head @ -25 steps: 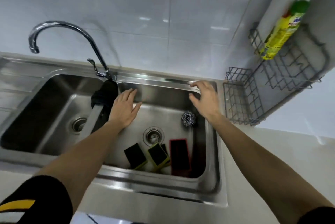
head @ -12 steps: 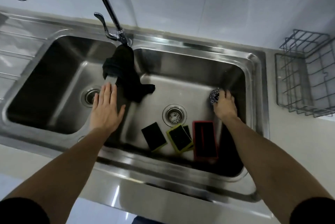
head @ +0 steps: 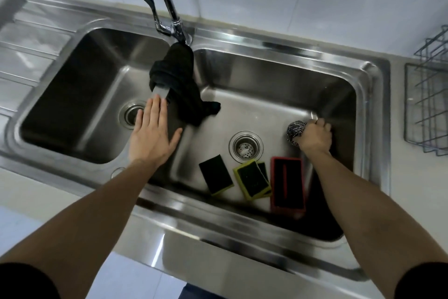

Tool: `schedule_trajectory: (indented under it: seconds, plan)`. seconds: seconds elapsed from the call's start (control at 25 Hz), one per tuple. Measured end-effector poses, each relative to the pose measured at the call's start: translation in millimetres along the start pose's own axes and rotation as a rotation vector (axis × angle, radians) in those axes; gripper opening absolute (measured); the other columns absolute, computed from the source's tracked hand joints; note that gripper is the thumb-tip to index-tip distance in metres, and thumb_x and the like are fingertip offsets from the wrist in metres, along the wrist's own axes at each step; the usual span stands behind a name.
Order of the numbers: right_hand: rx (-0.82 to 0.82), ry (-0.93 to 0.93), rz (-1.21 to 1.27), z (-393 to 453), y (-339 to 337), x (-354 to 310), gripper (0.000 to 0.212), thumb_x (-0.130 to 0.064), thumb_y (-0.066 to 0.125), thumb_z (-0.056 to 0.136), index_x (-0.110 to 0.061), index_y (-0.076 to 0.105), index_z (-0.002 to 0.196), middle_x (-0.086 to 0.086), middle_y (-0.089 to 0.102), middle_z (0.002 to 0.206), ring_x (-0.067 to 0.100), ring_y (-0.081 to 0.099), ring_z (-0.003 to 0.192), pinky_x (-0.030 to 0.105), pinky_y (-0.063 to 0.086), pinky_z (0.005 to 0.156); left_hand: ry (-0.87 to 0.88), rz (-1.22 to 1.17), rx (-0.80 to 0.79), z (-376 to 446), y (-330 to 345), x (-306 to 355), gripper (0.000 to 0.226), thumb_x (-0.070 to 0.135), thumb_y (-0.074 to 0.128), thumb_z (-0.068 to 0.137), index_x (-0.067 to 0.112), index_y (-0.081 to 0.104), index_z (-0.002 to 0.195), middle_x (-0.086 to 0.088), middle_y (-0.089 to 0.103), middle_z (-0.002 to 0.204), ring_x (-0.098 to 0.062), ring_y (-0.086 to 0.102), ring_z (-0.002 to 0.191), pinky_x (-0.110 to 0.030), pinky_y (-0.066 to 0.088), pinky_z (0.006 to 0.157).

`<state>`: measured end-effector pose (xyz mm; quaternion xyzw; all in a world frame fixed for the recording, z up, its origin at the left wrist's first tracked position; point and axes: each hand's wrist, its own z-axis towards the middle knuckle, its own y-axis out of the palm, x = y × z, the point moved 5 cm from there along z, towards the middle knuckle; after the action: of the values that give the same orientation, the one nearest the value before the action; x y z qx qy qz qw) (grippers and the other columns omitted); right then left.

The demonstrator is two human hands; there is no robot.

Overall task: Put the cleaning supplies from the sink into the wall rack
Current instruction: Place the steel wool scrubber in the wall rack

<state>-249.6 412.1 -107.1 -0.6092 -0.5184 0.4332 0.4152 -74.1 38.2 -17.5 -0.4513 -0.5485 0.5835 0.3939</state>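
In the right basin of the steel sink (head: pixel 278 56), my right hand (head: pixel 315 137) is closed around a steel wool scrubber (head: pixel 295 130) near the right wall. On the basin floor at the front lie a dark scouring sponge (head: pixel 215 174), two stacked yellow-and-green sponges (head: pixel 252 180) and a red-rimmed black block (head: pixel 287 183). My left hand (head: pixel 151 138) rests flat, fingers apart, on the divider between the basins. The wire wall rack (head: pixel 426 107) hangs at the right edge, partly out of frame.
A black cloth (head: pixel 180 83) is draped over the divider below the chrome faucet (head: pixel 167 3). The drain (head: pixel 246 147) sits mid-basin. The left basin (head: pixel 80 95) has its own drain. White tiled wall behind; pale counter at right.
The view tilted down onto the sink. My right hand dropped from the basin's back rim to the scrubber and closed on it. My left hand settled flat on the divider.
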Motion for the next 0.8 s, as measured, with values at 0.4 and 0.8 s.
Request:
schedule_trajectory:
  seconds: [0.4, 0.8]
  plan:
    - [-0.244, 0.341, 0.925, -27, 12, 13, 0.071, -0.029, 0.08, 0.075, -0.01, 0.038, 0.129, 0.014, 0.055, 0.128, 0.035, 0.063, 0.103, 0.04, 0.06, 0.063, -0.009, -0.019, -0.005, 2, 3, -1, 0.078, 0.055, 0.024, 0.096, 0.006, 0.001, 0.152, -0.014, 0.004, 0.161, -0.026, 0.004, 0.15, -0.045, 0.012, 0.121]
    - [-0.399, 0.261, 1.582, -83, -64, -19, 0.038, -0.022, 0.067, 0.088, -0.018, 0.052, 0.123, 0.014, 0.066, 0.107, 0.019, 0.069, 0.065, 0.023, 0.056, 0.052, 0.021, -0.193, -0.135, 5, -13, -5, 0.077, 0.054, 0.023, 0.096, 0.007, 0.0, 0.153, -0.013, -0.001, 0.161, -0.026, -0.002, 0.15, -0.044, 0.005, 0.122]
